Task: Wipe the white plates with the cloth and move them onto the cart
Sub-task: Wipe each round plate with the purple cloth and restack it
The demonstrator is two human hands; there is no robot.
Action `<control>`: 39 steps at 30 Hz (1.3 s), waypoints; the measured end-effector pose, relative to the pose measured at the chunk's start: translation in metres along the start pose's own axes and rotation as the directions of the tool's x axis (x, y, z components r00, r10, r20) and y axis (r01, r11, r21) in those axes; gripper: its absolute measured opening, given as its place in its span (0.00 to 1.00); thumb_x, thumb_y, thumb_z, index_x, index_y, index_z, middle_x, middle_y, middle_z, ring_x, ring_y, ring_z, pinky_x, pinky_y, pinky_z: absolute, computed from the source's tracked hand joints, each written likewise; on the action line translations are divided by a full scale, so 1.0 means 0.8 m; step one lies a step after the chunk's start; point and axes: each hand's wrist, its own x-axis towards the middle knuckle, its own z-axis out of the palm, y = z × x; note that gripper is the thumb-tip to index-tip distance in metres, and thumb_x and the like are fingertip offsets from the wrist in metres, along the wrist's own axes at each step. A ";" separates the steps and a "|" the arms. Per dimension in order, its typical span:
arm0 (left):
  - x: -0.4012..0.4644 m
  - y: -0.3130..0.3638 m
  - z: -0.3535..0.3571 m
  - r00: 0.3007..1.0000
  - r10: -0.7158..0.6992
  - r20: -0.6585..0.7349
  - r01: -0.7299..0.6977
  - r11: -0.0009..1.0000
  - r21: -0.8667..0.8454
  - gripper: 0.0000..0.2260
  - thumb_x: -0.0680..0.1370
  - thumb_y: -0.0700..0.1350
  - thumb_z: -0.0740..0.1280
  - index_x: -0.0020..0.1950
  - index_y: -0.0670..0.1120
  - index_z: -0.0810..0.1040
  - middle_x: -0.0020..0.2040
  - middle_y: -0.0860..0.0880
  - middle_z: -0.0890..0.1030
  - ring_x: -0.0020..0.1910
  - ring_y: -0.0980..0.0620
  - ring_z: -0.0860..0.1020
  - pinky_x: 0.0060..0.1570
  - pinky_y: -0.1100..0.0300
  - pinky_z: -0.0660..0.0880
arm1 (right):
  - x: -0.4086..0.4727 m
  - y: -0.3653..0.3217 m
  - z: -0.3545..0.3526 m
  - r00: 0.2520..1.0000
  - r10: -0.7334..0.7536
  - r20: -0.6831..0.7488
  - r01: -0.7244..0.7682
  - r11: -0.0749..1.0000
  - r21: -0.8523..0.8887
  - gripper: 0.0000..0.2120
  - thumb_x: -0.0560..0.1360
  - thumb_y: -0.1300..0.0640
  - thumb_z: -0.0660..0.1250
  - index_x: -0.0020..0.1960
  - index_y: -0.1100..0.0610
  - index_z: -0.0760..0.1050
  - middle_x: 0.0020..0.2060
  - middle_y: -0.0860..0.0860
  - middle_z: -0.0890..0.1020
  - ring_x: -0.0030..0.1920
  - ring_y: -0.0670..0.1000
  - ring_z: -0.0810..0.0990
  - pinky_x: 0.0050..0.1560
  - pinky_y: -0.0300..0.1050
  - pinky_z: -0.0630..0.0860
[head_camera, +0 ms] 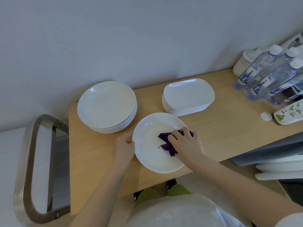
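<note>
Head view: round white plate (154,154) at the table's (91,163) near edge — my left hand (125,147) grips its rim, my right hand (186,145) presses the purple cloth (165,143) into it; a hard wipe could push it off

The light is soft and rather dim, with a cool tone. Small glare spots sit on the plate stacks (107,106). Edges bend from the wide lens; the picture is slightly blurred.

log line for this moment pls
step: wiping | left hand: holds round plate rim | right hand: presses purple cloth on plate | cart: none yet
</note>
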 end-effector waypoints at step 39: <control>0.002 -0.002 -0.003 0.996 -0.089 0.018 0.089 0.996 -0.020 0.21 0.77 0.33 0.61 0.60 0.56 0.79 0.48 0.57 0.83 0.47 0.51 0.81 0.50 0.46 0.80 | 0.012 0.041 -0.012 0.973 0.151 -0.173 -0.133 0.985 0.111 0.14 0.64 0.53 0.76 0.49 0.49 0.80 0.48 0.45 0.81 0.49 0.57 0.77 0.43 0.49 0.72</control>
